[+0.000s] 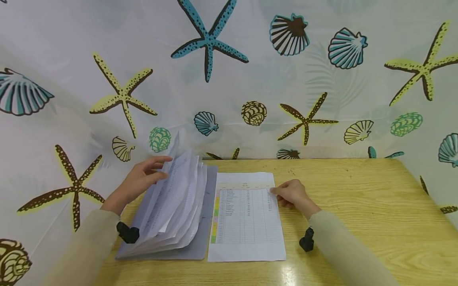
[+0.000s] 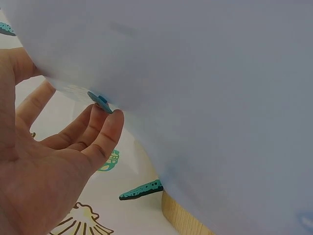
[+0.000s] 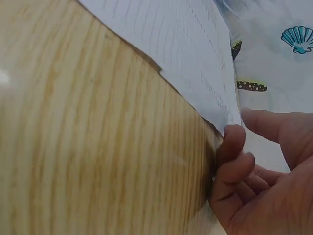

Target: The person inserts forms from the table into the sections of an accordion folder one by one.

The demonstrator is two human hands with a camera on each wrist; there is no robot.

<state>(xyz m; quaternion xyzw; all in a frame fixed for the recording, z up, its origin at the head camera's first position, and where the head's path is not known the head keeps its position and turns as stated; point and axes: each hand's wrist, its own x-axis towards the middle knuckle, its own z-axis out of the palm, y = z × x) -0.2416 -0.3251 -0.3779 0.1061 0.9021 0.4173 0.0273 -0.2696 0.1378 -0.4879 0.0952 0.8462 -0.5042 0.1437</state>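
A grey-blue document folder [image 1: 211, 186] lies on the left of the table, its stack of white sheets [image 1: 180, 190] fanned and partly lifted. My left hand [image 1: 144, 176] holds the raised cover [image 2: 195, 98] by its outer edge. In the left wrist view, the left hand [image 2: 63, 147] has fingers beside a small blue snap button [image 2: 101, 102] on that edge; the thumb tip is hidden. Right of the folder lies a printed table sheet [image 1: 247, 222] with a coloured strip down its left side. My right hand [image 1: 293, 194] pinches its right edge, thumb and forefinger near the paper [image 3: 190, 63].
The wooden table [image 1: 375, 206] extends to the right of the sheet. A white cloth [image 1: 229, 99] printed with starfish and shells hangs behind it and along the sides. Small black devices sit on the left wrist [image 1: 128, 233] and right wrist [image 1: 307, 239].
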